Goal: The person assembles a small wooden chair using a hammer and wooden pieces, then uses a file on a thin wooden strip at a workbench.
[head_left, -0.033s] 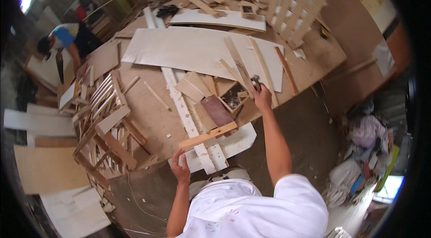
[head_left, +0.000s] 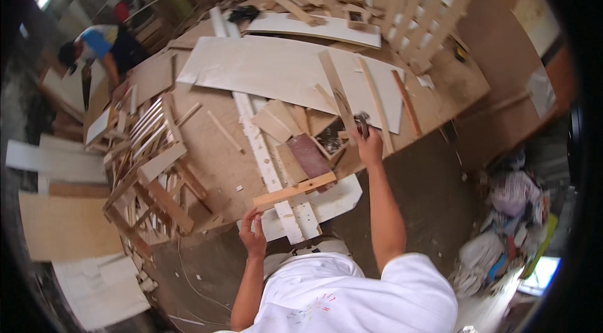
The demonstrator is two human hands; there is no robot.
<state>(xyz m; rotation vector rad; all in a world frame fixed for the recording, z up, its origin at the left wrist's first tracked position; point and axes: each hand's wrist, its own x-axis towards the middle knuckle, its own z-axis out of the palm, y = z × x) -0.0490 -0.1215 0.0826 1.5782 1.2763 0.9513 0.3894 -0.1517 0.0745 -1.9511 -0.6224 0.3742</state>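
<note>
Shifted slightly toward the near edge of the table (head_left: 217,176): one right hand (head_left: 370,146), closed around a dark metal tool (head_left: 362,122); left hand (head_left: 254,239), loosely open at the left end of a wooden strip (head_left: 295,189) lying across white boards (head_left: 342,198).

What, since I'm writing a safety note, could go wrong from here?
If used on the wooden strip, the dark metal tool in the right hand might catch the left hand at the strip's left end. The open box nearby could get bumped, spilling its small bits.
</note>
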